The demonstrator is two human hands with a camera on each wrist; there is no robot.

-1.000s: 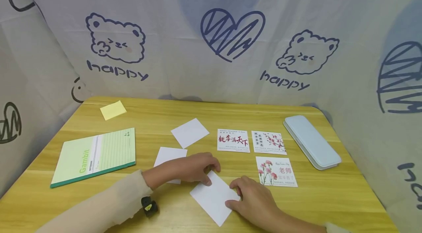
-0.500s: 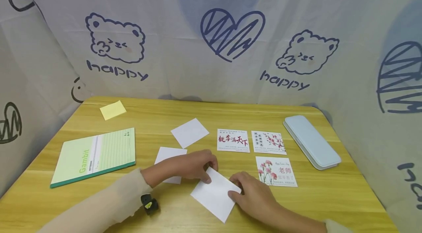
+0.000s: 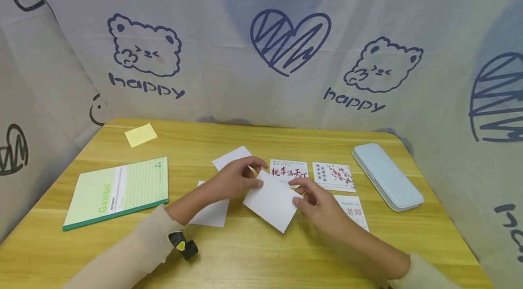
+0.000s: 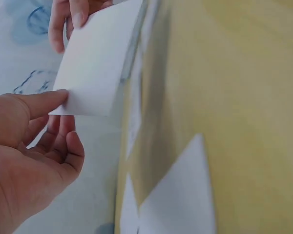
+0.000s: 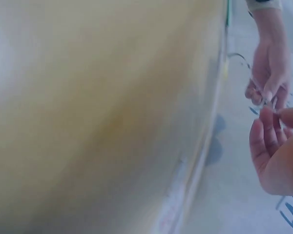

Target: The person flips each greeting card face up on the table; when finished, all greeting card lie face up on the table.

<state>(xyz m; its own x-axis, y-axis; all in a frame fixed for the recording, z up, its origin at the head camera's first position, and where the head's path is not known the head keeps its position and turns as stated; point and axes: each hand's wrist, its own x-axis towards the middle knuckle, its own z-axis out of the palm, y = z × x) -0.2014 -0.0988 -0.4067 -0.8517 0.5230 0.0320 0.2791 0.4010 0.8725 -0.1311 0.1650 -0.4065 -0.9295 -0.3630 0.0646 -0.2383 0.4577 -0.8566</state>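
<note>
**Both hands hold one blank card above the table**

You have one wooden table [image 3: 245, 261] in front of you, backed by one printed cloth [image 3: 253, 75] with bears and hearts. On the table, going down in size: one green notebook [image 3: 118, 191] at your left, one pale blue case [image 3: 386, 175] at your right, then the cards, and one yellow sticky note [image 3: 140, 135] at the far left corner.

Count the cards: three blank white ones and three printed ones. The printed cards [image 3: 333, 175] lie face up in a group between your hands and the case; your right hand covers part of two of them. Two blank cards lie flat under and beside your left forearm, one farther back [image 3: 229, 157] and one nearer you [image 3: 210, 214].

The third blank card [image 3: 271, 202] is lifted off the table, tilted, held between your two hands. Your left hand [image 3: 237, 180] pinches its left corner between thumb and curled fingers; the left wrist view shows the thumb on the card's edge. Your right hand [image 3: 318, 205] pinches the opposite edge with thumb and fingertips, the other fingers loosely bent.
</note>
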